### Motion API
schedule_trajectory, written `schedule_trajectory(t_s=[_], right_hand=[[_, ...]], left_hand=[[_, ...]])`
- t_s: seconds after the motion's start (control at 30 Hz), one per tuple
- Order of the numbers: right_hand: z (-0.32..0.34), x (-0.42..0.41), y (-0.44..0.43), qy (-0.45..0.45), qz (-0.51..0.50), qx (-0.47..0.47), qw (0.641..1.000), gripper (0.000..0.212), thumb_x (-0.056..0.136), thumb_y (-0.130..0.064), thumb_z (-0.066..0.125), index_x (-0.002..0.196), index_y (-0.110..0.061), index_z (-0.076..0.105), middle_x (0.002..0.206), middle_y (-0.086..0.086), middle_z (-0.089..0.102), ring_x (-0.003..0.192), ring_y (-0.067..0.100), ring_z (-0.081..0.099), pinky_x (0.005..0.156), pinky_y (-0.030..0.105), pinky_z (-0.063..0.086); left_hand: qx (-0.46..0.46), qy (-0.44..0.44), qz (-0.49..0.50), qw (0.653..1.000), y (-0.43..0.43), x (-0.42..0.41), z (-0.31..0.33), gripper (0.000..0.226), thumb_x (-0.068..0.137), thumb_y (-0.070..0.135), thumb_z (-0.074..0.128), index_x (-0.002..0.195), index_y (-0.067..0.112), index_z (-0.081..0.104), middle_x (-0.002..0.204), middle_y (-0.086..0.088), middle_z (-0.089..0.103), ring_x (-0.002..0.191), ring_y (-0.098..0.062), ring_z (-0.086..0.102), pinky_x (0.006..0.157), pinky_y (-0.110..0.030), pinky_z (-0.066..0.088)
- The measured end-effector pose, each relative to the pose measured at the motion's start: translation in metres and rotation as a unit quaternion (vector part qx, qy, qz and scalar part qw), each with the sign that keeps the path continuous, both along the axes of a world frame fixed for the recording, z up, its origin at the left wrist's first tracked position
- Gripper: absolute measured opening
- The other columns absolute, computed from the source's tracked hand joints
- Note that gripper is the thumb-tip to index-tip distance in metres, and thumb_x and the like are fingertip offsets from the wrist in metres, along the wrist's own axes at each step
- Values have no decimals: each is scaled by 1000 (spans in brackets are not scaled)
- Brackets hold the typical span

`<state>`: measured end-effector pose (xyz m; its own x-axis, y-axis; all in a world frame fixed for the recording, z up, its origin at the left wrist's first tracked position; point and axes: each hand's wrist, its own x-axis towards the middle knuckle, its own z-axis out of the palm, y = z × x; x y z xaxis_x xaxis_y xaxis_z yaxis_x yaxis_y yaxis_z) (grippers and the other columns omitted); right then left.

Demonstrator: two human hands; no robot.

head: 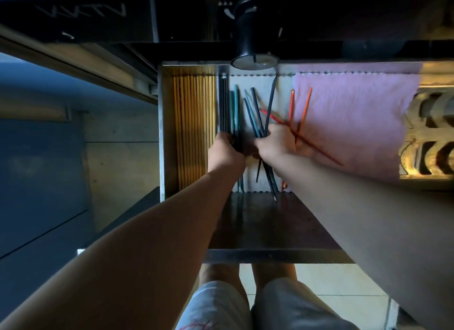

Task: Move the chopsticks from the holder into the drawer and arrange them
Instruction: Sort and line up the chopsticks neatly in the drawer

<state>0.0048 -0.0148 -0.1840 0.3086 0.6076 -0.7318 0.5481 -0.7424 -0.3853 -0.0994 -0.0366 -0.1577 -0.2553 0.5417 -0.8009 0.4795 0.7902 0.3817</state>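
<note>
Dim kitchen cabinetry frames an open steel drawer (165, 133), its rim running from ten o'clock down to the front edge at six; I read the layout as a sorting job already well along. At eleven o'clock a tidy row of bamboo chopsticks (194, 123) lies parallel against the drawer's left wall, presumably packed there so each colour keeps its own lane; just beside them, toward centre, the dark chopsticks (223, 104) and teal ones lie straight on a pale liner (245, 84). At twelve o'clock the black holder (254, 59) lies tipped on the drawer's back edge, its mouth facing me, seemingly emptied. At two o'clock a pink cloth (356, 123) covers the drawer floor.

My left hand (224, 150) is clenched round the near ends of the straight dark and teal sticks, I judge to square them against the bamboo row. My right hand (275, 143) grasps a crossed fan of grey, teal and red chopsticks (275, 118); they splay toward twelve and one o'clock, and one red stick pokes out toward four o'clock over the cloth. Two orange chopsticks (304, 108) lie loose at one o'clock. What remains, I think, is untangling the fan by colour; the crossed tips could snag.
</note>
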Motion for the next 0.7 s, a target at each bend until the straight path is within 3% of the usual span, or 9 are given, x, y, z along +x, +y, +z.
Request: schedule_trajectory(t_s=[0.17,0.3,0.37,0.43,0.5,0.6,0.7], right_hand=[[0,0,-3,20,-10,2,1000,25,84,-26,69,102,-10,73,91,10,73,85,25,68,73,31,51],[-2,-3,-10,37,-30,-14,999,22,78,-26,71,94,-11,73,83,8,74,78,26,70,75,42,60],[0,-2,-9,19,-24,-7,1000,19,79,-22,69,96,-12,70,88,6,73,82,24,69,76,31,57],[3,2,-8,-6,-18,3,1000,23,85,-19,64,107,-13,68,101,7,70,93,24,65,75,21,44],[2,3,-8,-2,-2,11,1000,21,87,-21,63,104,-11,69,99,9,71,94,25,65,73,20,41],[2,-1,-9,14,15,21,1000,21,86,-23,62,87,-4,71,74,12,67,78,28,66,68,28,51],[3,1,-7,-11,16,27,999,26,89,-26,59,94,-6,75,87,15,73,88,29,68,76,26,51]], left_hand=[[12,24,-24,999,0,-1,4,41,86,0,55,124,14,48,112,-7,60,88,-19,55,71,-29,49],[27,39,-60,997,-2,-4,2,44,85,2,56,125,17,48,124,-7,50,104,-25,56,91,-40,53],[45,71,-130,988,-5,-4,2,48,86,4,54,130,20,45,133,-7,42,117,-28,46,98,-40,47],[75,105,-218,967,-7,-6,2,56,86,6,52,137,24,40,144,-5,33,127,-30,35,102,-42,40],[92,110,-295,945,-9,-7,3,67,86,8,53,145,29,29,157,1,17,138,-31,22,108,-45,32],[70,101,-377,918,-11,-9,1,82,89,7,51,154,32,8,162,11,-13,149,-26,-6,117,-47,18],[53,96,-415,903,-12,-8,-1,88,89,2,49,154,33,-2,159,13,-25,149,-24,-16,118,-47,9]])
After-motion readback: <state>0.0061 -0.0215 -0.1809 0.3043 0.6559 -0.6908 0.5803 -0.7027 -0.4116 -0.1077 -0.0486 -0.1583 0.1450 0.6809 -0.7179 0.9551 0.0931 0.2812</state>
